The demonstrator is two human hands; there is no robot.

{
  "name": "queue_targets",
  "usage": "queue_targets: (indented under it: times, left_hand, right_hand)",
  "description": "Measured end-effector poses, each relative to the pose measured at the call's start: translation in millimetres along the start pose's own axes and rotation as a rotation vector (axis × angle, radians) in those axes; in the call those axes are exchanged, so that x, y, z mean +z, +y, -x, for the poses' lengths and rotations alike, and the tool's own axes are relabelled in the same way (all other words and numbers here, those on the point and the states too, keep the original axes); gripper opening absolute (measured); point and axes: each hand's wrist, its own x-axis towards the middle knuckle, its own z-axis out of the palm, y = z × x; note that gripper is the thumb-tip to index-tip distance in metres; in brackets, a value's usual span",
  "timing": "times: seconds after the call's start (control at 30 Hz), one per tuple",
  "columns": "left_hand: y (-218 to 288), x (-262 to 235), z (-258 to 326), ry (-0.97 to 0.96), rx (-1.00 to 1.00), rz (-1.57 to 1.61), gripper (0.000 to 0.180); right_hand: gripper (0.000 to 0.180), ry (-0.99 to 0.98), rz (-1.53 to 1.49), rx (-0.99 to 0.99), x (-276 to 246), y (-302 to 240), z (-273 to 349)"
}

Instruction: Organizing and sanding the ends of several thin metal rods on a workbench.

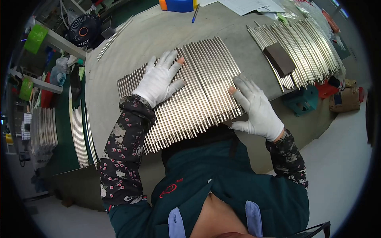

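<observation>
A wide row of slim, shiny metal rods [198,79] lies side by side on the grey table, their near ends reaching past its front edge. My left hand [158,77], in a white glove with a bare fingertip showing, rests flat on the left part of the row with its fingers spread. At the row's right edge, my right hand [258,107] is gloved the same way. Its fingers are stretched along the outermost rods and its thumb is apart, near their lower ends. Neither hand is wrapped around a rod.
To the right lies a second batch of rods [309,51] with a dark brown block [279,59] on it. A few loose rods [115,37] lie at the far left near a black fan [84,30]. Papers [252,6] and a blue pen [195,13] are at the back.
</observation>
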Motion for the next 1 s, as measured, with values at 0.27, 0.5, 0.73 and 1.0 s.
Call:
queue_targets:
  times: [0.27, 0.5, 0.73, 1.0]
  left_hand:
    - [19.2, -1.6, -25.4, -0.044, 0.055, 0.000, 0.071]
    - [66.8, -4.1, -64.2, -0.068, 0.306, 0.010, 0.069]
    - [75.1, -3.3, -77.5, -0.043, 0.308, 0.030, 0.068]
    - [77.9, -0.8, -84.6, -0.052, 0.302, 0.029, 0.067]
  right_hand:
    - [0.087, 0.060, 0.091, 0.133, -3.1, 9.6, 37.9]
    - [0.084, 0.102, 0.167, 0.237, -0.3, 12.9, 47.1]
    - [0.081, 0.150, 0.203, 0.300, 6.3, 15.4, 43.4]
    - [0.078, 0.206, 0.239, 0.352, 15.6, 19.2, 43.3]
